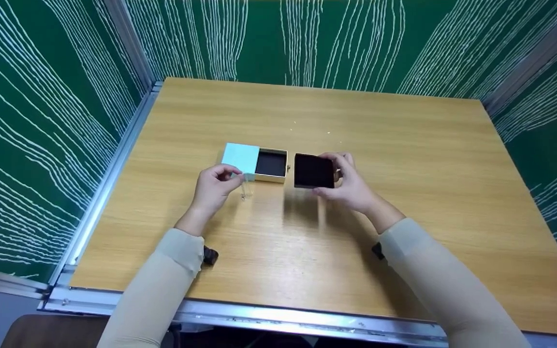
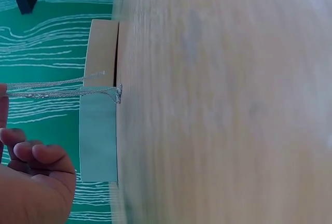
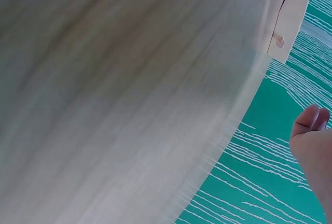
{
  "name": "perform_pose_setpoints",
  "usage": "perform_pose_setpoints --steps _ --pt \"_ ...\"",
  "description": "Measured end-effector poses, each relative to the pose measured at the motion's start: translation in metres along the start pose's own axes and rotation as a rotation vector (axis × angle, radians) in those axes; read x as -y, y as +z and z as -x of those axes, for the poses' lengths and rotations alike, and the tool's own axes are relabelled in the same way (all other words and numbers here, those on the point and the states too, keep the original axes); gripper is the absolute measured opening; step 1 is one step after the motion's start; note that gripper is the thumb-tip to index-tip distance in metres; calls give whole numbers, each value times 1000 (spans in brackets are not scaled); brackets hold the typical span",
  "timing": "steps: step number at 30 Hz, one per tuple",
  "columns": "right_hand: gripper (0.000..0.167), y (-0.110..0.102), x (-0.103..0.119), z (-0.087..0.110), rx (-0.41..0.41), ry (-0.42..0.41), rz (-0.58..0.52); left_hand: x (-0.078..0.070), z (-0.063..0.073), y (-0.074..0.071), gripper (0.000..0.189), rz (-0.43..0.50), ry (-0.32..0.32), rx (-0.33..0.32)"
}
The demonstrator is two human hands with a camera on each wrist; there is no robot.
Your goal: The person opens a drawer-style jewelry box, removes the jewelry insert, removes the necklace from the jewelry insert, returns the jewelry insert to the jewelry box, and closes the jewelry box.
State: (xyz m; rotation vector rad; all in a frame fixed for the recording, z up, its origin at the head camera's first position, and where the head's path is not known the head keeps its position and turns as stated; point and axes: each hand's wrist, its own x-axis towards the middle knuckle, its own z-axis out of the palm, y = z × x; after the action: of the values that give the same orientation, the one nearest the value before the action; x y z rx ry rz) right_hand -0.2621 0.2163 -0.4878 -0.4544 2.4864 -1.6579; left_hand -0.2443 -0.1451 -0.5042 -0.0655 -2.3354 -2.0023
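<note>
My left hand pinches a thin silver chain necklace between thumb and fingertips. The chain hangs in loops, with a small pendant at its lower end. Right beside it on the table lies a light-blue sleeve box. Its drawer is pulled out to the right, with a dark interior and a small knob on the front. A square black pad is held up by its right side in my right hand, thumb at the near edge and fingers at the far one.
Pale wood covers the table, and tiny white specks lie beyond the box. A metal rail runs along the near edge. Green panels with white wavy lines stand around the back and sides.
</note>
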Motion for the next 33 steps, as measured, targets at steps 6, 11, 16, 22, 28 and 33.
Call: perform_pose_setpoints --steps 6,11,16,22,28,33 --pt "90 -1 3 -1 -4 -16 5 1 -2 -1 9 -120 -23 42" --pt "88 -2 5 1 -7 -29 -14 1 -4 -1 10 -189 -42 87" --pt "87 -4 5 2 -7 -37 -10 3 -5 -2 11 -227 -84 111" --pt "86 -6 9 2 -13 -50 6 5 -9 -2 11 -395 -147 163" --pt "87 -7 10 3 2 -58 6 4 -9 -1 12 -436 -197 187" --pt "88 -6 10 5 8 -59 14 2 -7 -3 14 -412 -194 172"
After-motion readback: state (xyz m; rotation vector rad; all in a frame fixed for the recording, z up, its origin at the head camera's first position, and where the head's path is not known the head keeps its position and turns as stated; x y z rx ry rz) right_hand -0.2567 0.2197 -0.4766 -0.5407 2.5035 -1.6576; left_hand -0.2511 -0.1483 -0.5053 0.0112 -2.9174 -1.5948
